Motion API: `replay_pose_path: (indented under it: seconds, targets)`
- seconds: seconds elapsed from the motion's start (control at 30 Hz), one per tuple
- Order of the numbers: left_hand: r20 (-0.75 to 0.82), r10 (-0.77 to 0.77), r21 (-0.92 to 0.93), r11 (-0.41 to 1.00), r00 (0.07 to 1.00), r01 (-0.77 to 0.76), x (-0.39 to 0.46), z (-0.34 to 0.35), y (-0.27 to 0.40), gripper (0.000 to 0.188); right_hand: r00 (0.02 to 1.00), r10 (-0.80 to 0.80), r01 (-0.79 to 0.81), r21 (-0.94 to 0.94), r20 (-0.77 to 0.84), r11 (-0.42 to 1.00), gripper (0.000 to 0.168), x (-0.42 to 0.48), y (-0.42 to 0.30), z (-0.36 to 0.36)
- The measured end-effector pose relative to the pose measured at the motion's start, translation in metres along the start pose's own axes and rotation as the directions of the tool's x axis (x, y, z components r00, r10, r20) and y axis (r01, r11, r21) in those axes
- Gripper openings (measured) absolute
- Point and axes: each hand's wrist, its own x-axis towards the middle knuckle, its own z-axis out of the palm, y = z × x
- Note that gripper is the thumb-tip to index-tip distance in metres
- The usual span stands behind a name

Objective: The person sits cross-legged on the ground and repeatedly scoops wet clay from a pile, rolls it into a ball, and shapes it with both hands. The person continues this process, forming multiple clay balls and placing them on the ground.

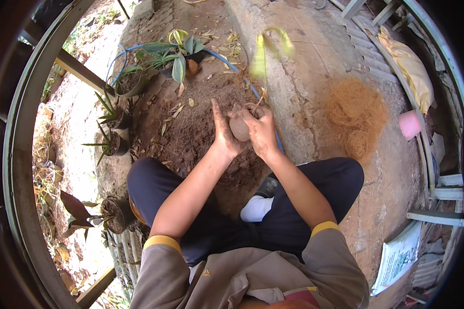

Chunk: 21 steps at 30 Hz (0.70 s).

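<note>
A smooth, rounded ball of brown soil sits between my two muddy hands, above a heap of loose dark soil. My left hand cups its left side and underside, with the fingers stretched out straight. From the right, my right hand presses on the ball with thumb and curled fingers. A thin stem rises beyond the right hand to drooping yellow-green leaves, slightly blurred. The stem's lower end is hidden by the fingers, so I cannot tell how it joins the ball.
Potted plants stand along the left edge, near a blue hose that curves behind the soil. Brown coir fibre lies on the concrete at right, near a pink pot. A printed sack lies lower right.
</note>
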Motion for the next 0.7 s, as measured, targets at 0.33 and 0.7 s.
replay_pose_path:
  seconds: [0.33, 0.7]
  targets:
    - [0.063, -0.041, -0.047, 0.998, 0.997, 0.044, 0.014, -0.021, 0.008, 0.076, 0.991, 0.097, -0.101, 0.040, 0.097, 0.994, 0.029, 0.002, -0.015, -0.002]
    - [0.072, -0.026, 0.076, 0.997, 0.997, 0.020, 0.003, -0.004, 0.014, 0.067, 0.978, -0.088, 0.117, -0.149, 0.187, 0.982, 0.021, 0.009, -0.009, -0.011]
